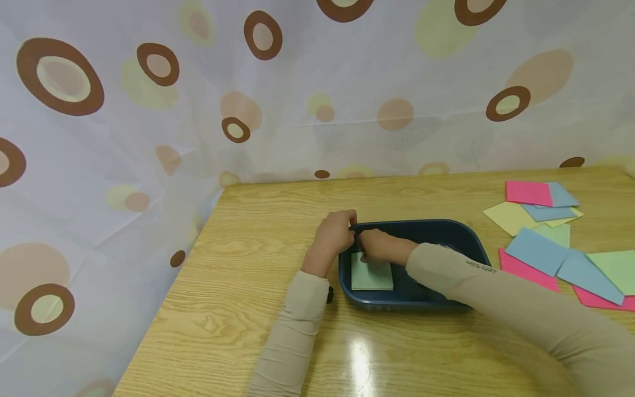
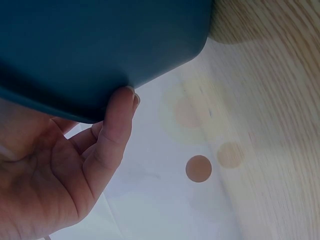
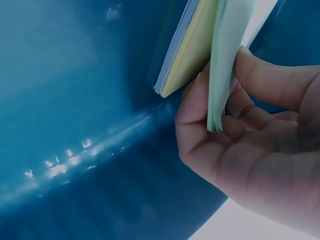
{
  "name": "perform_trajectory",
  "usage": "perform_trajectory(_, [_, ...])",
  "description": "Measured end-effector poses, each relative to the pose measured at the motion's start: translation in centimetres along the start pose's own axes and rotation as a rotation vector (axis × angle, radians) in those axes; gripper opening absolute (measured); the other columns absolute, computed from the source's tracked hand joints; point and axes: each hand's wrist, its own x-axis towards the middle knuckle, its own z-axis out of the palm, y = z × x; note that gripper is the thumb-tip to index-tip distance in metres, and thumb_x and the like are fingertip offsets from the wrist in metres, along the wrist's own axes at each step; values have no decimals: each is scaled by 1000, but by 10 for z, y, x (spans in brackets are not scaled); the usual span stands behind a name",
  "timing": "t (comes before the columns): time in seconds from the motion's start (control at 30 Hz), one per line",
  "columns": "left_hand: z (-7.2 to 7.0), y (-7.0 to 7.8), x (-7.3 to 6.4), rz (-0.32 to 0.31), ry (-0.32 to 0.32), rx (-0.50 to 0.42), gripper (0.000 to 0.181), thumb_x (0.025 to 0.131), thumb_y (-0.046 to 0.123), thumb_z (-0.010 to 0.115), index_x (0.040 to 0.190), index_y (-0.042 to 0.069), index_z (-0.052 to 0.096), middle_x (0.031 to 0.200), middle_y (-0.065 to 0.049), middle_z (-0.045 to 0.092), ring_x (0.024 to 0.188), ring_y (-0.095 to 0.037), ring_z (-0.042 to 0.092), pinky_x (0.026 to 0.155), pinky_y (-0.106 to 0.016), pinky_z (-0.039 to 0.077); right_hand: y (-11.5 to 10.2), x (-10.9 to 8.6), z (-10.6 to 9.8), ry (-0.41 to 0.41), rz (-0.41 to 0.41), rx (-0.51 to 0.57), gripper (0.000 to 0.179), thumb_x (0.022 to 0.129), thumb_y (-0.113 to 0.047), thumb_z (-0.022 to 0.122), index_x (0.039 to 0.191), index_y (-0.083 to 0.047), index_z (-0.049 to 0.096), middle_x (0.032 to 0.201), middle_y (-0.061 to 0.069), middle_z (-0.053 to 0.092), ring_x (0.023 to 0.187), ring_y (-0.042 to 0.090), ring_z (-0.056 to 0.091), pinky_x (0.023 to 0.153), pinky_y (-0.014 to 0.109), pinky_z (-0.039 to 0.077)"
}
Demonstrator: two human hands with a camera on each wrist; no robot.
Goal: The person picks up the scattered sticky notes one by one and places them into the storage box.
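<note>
My left hand (image 1: 333,238) grips the left end of a dark blue plastic bin (image 1: 407,304), fingers over its far-left corner. In the left wrist view, a fingertip of that hand presses on the bin's outer wall (image 2: 125,40). Inside the bin, at its left end, my right hand (image 1: 382,246) pinches a thin stack of green sticky notes (image 3: 225,65) between thumb and curled fingers. Just behind it in the right wrist view stand yellow sticky notes (image 3: 192,55) and a blue-lilac layer (image 3: 172,55). From above, a pale green square (image 1: 372,277) shows on top; my hand hides its far edge.
Loose sticky notes lie scattered right of the bin: pink (image 1: 528,192), yellow (image 1: 511,218), blue (image 1: 537,251) and green (image 1: 617,270) ones, some overlapping. A patterned curtain (image 1: 307,82) hangs behind the wooden table (image 1: 238,248) and along its left side.
</note>
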Motion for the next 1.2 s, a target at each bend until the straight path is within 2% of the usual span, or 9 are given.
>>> perform_trajectory(0.37, [-2, -3, 1, 5, 11, -7, 12, 91, 3, 60, 101, 9, 62, 73, -4, 52, 56, -15, 44, 48, -23, 34, -7, 1, 1, 15, 22, -47, 15, 88, -6, 67, 81, -4, 53, 75, 6, 53, 69, 20, 54, 62, 30, 45])
perform_trajectory(0.53, [-3, -2, 0, 8, 16, -5, 12, 91, 3, 60, 101, 8, 62, 73, -4, 52, 56, -14, 43, 47, -23, 34, -8, -1, 3, 4, 32, -65, 16, 90, -11, 66, 86, -2, 54, 77, 7, 53, 70, 20, 53, 64, 32, 46])
perform_trajectory(0.67, [-5, -3, 0, 6, 13, -11, 13, 91, 3, 60, 102, 8, 62, 72, -3, 51, 54, -13, 42, 47, -23, 33, -10, -4, 4, 42, 38, -89, 19, 90, -14, 67, 91, 1, 55, 79, 9, 55, 70, 22, 55, 64, 35, 49])
perform_trajectory(0.73, [-6, -3, 0, 4, 9, -12, 13, 91, 3, 60, 103, 7, 62, 70, -3, 50, 53, -13, 41, 47, -22, 32, -13, -6, 6, 79, 45, -132, 22, 90, -16, 68, 93, 2, 56, 80, 11, 57, 71, 24, 58, 64, 37, 51])
perform_trajectory(0.9, [-5, -4, 0, 9, 11, -5, 12, 91, 3, 60, 101, 8, 62, 69, -2, 49, 51, -12, 40, 46, -22, 32, -20, -11, 13, 148, 47, -373, 26, 90, -24, 68, 97, 0, 64, 88, 15, 60, 83, 31, 62, 70, 44, 52])
perform_trajectory(0.97, [-4, -4, 0, 12, 16, -4, 11, 91, 3, 60, 100, 8, 62, 69, -2, 49, 51, -12, 40, 46, -22, 32, -21, -12, 14, 156, 42, -420, 25, 90, -25, 68, 97, -2, 66, 89, 15, 60, 84, 32, 62, 71, 45, 52])
perform_trajectory(1.1, [-2, -3, -1, 10, 16, -5, 11, 90, 3, 61, 99, 9, 62, 71, -2, 50, 54, -13, 42, 47, -23, 33, -19, -16, 10, 132, 19, -297, 18, 94, -21, 63, 90, -3, 64, 85, 13, 59, 76, 27, 59, 67, 43, 51])
perform_trajectory(1.2, [-2, -1, -1, 5, 2, -11, 11, 91, 3, 60, 100, 9, 62, 73, -2, 52, 56, -14, 44, 48, -23, 34, -19, -22, 1, 69, -22, -184, 22, 93, -24, 63, 90, -2, 62, 89, 14, 58, 74, 24, 55, 66, 39, 48])
